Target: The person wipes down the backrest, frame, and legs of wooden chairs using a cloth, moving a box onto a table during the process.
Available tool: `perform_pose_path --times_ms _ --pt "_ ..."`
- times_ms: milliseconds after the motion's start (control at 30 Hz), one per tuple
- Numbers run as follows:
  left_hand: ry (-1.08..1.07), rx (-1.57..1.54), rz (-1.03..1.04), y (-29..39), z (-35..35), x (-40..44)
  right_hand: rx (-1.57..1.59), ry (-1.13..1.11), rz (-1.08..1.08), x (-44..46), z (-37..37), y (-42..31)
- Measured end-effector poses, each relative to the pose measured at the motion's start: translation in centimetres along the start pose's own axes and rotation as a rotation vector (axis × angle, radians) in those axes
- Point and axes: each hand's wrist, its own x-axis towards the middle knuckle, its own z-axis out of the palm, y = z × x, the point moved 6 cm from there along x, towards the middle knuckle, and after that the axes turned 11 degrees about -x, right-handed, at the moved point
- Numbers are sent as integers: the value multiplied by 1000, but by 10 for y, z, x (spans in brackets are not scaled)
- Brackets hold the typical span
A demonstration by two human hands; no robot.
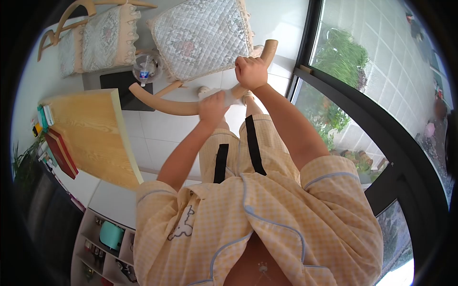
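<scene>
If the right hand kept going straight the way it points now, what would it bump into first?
The right hand is already wrapped around the curved wooden rail. Past that, the quilted cushion seems first in line, though how far below it lies is unclear.

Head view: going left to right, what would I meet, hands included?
Red book-like item → teal item → blue label → left hand → right hand → leafy green plant.

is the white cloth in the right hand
No, the white cloth is at the left hand, while the right hand grips the curved wooden rail near one end.
</scene>
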Motion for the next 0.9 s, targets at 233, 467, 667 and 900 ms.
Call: perform_pose_path --times_ms 233,467,667,900 --pt "45 118 -283 45 28 61 163 99 49 -1 -7 5" --pt "66 32 -178 29 12 32 -91 242 42 12 -34 44" --pt "89 27 106 -52 -47 -40 -61 11 28 22 -20 83" --pt "-73 -50 172 -74 -48 -38 -25 0 187 20 -10 79"
